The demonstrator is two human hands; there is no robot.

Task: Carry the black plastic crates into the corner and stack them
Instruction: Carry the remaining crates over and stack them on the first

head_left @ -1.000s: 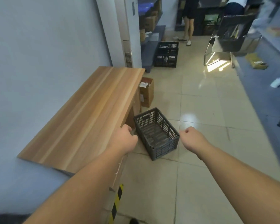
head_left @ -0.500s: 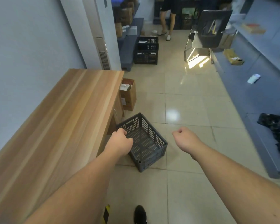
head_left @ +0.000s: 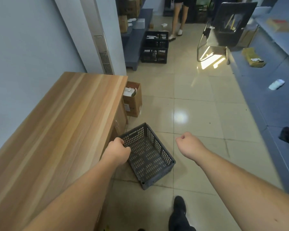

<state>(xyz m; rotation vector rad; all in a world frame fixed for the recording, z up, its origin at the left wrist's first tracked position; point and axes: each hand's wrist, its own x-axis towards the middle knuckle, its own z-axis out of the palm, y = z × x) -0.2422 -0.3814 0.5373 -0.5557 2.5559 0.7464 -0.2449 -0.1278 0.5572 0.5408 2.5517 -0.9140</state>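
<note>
Here the empty black crate (head_left: 148, 155) sits skewed on the tiled floor (head_left: 198, 100), one corner just beside the wooden table (head_left: 60, 124). Our left hand (head_left: 118, 151) is fisted in front of its near rim; whether it grips that rim we cannot tell. Our right hand (head_left: 188, 144) is a closed fist holding nothing, off the crate's right side, likely ready for the opposite rim. Two stacked crates (head_left: 154, 47) stand well apart down the aisle.
</note>
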